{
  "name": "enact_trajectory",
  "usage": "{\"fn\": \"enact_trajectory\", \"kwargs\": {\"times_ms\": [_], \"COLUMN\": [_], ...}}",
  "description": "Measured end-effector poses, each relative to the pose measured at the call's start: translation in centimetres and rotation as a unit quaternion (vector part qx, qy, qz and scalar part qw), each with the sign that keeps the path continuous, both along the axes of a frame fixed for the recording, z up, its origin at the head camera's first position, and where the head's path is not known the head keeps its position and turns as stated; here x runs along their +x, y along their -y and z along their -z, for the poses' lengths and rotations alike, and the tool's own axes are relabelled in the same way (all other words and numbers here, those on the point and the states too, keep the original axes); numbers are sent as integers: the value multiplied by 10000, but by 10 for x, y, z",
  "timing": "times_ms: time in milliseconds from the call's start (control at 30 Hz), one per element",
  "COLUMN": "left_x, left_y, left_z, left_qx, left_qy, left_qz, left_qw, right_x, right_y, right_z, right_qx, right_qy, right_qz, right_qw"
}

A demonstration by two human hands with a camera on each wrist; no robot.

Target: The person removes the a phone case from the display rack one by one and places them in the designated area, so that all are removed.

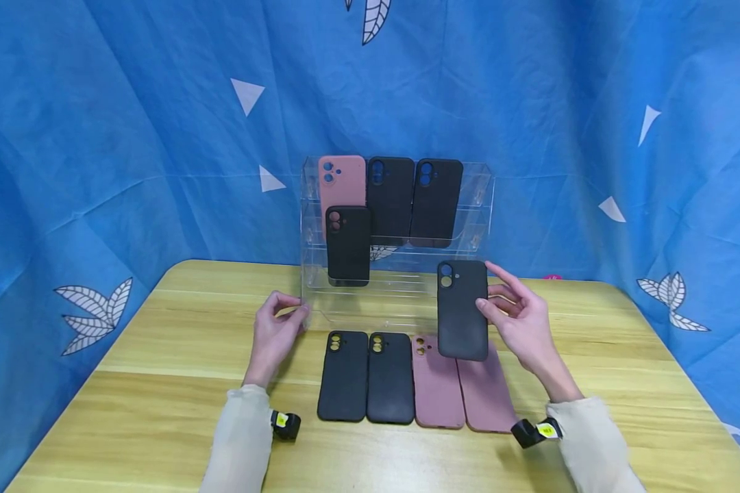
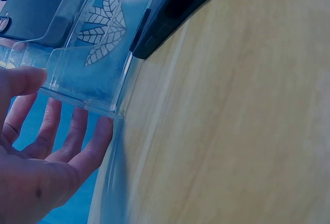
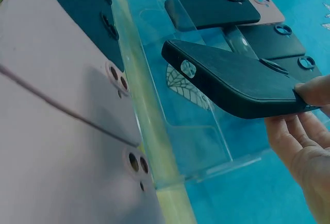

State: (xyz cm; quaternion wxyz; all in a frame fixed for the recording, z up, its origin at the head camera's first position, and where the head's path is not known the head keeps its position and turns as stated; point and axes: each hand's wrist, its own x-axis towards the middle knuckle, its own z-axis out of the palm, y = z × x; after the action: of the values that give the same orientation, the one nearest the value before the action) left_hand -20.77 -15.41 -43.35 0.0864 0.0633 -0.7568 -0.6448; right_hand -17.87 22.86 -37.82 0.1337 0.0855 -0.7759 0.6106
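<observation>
A clear acrylic tiered stand (image 1: 476, 198) sits at the back middle of the wooden table (image 1: 160, 356). Its top tier holds a pink phone case (image 1: 342, 179) and two black cases (image 1: 390, 198) (image 1: 436, 202). Another black case (image 1: 348, 245) leans on a lower tier. My right hand (image 1: 499, 305) holds a black case (image 1: 462, 308) upright by its right edge, in front of the stand's right half; the right wrist view shows this held case (image 3: 232, 80). My left hand (image 1: 290, 311) grips the stand's front left corner, with the thumb on the stand's panel (image 2: 77, 74).
Flat on the table before the stand lie two black cases (image 1: 343, 375) (image 1: 390, 376) and two pink cases (image 1: 436, 383) (image 1: 490, 400) in a row. A blue cloth backdrop (image 1: 129, 137) rises behind and on both sides of the table.
</observation>
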Motion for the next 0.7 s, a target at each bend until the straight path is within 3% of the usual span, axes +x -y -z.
{"fn": "enact_trajectory", "kwargs": {"times_ms": [433,700], "left_x": [-1,1], "left_y": [1,1], "left_z": [1,-1], "left_qx": [47,64], "left_qy": [-20,-13], "left_qz": [31,40], "left_qw": [10000,10000], "right_x": [14,23], "right_y": [-26,-39], "right_z": [4,8], "right_qx": [-451,-320], "right_qy": [6,105], "right_qz": [12,166], "right_qw": [9990,9993]}}
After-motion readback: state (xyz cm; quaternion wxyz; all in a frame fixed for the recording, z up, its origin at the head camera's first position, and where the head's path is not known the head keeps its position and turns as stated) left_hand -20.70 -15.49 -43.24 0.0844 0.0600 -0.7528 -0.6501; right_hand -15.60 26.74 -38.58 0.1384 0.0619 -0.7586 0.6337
